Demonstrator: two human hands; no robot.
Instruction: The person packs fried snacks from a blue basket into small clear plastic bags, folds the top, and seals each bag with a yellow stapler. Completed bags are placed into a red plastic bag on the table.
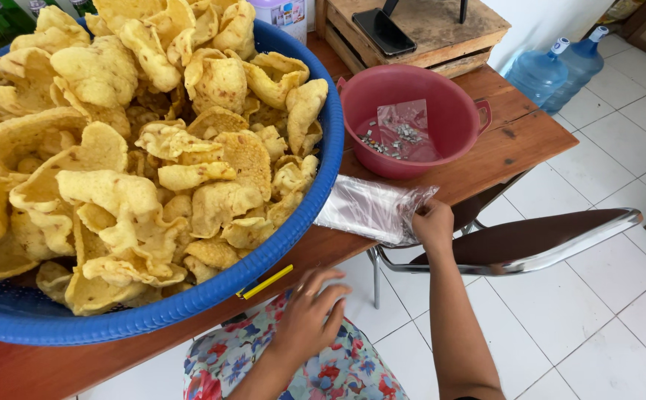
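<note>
Lower centre: my left hand, fingers loosely curled, holding nothing, over my floral lap. Centre right: my right hand pinching the stack of clear plastic bags at the worktop edge. Left: blue basin heaped with yellow crackers. Upper centre: red bowl holding a small packet.

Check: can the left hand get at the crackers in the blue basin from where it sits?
Probably yes. The left hand hangs open just below the table edge, right beside the blue basin. The crackers are heaped above the rim, uncovered, with nothing between.
</note>
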